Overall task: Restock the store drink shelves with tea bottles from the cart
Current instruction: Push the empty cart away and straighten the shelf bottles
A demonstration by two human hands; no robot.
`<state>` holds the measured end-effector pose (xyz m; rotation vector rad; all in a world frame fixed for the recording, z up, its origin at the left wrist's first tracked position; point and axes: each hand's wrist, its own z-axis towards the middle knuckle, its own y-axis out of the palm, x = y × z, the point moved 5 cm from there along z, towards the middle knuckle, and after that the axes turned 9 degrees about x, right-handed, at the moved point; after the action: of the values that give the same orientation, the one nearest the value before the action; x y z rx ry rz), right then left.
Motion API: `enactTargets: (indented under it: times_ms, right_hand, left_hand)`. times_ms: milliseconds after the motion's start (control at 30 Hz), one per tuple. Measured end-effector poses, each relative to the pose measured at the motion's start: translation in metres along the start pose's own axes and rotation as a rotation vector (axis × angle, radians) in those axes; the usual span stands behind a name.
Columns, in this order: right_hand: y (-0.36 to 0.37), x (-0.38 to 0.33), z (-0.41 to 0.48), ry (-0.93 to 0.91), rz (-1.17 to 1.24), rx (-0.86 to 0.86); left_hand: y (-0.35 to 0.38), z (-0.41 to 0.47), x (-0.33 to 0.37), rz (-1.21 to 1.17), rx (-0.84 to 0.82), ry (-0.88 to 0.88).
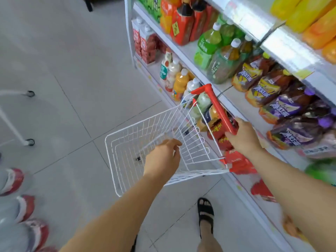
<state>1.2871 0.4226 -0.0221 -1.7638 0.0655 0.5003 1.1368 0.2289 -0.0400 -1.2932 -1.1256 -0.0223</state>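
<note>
A white wire cart (127, 142) with a red handle (217, 110) stands beside the drink shelves (192, 70); I see no bottles in its basket. My right hand (241, 137) grips the near end of the red handle. My left hand (163, 157) reaches into the basket, fingers curled by the wire of its fold-down back panel; whether they hold the wire I cannot tell. Tea bottles with yellow and purple labels (269, 93) lie in a row on the middle shelf, right of the handle. Green tea bottles (218, 59) stand further back.
Red-labelled bottles (183, 24) fill the far shelf, milk and juice bottles (174, 77) the lower one. Yellow and orange bottles (312, 19) sit on top. My sandalled foot (205, 215) is behind the cart. Water bottles with red labels (21, 211) lie bottom left beside a white wheeled frame (27, 141).
</note>
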Motion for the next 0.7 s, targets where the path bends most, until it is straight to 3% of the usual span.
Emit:
enactTargets:
  times_ms: [167,367,600,700]
  right_hand:
    - [0.019,-0.006,0.084,-0.092,-0.005,-0.168]
    - [0.046,-0.007,0.139,-0.347,0.072,-0.434]
    - [0.081,-0.05,0.115,-0.487,0.144,-0.578]
    - [0.101,-0.082,0.076,-0.594,0.104,-0.62]
  left_hand:
    - [0.06,0.037,0.014,-0.097,0.069,-0.144]
    - [0.142,0.062,0.05,-0.287,0.053,-0.333]
    - [0.173,0.035,0.045,-0.422,-0.051,-0.492]
    - [0.159,0.01,0.022,-0.47,0.029,-0.585]
